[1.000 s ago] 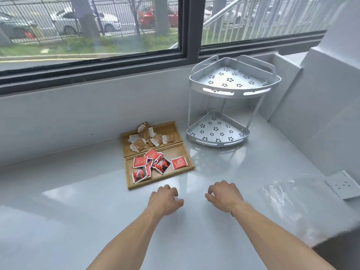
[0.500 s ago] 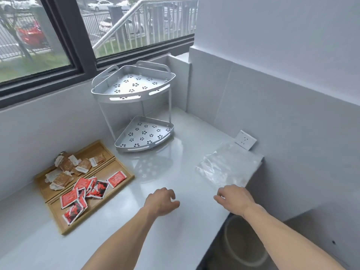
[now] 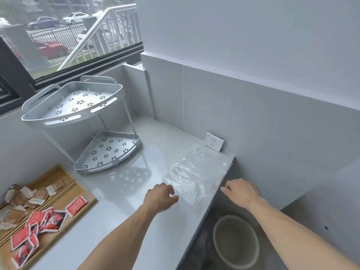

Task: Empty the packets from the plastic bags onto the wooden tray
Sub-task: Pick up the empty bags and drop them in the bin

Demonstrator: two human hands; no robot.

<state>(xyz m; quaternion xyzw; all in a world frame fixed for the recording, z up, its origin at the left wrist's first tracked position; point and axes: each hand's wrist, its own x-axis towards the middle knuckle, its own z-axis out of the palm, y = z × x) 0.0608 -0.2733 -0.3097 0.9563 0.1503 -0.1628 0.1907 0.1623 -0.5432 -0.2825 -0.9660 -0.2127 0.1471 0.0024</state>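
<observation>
Clear, empty-looking plastic bags [image 3: 191, 173] lie flat on the counter's right end. My left hand [image 3: 159, 196] hovers at their near-left edge, fingers loosely curled, holding nothing. My right hand [image 3: 240, 191] reaches past the counter's right edge, fingertips near the bags' right side, fingers apart and empty. The wooden tray [image 3: 64, 199] sits at the lower left. Brown packets [image 3: 25, 201] fill its far compartment and red packets [image 3: 39, 227] its near one.
A two-tier silver corner rack [image 3: 81, 121] stands behind the tray, near the window. A white wall socket [image 3: 213, 142] sits just beyond the bags. Below the counter's right edge stands a round bin [image 3: 235, 242]. The grey wall rises to the right.
My view has swung right, away from the tray and toward the bags. Both hands have travelled right: the left now reaches the bags' edge, the right has gone past the counter edge.
</observation>
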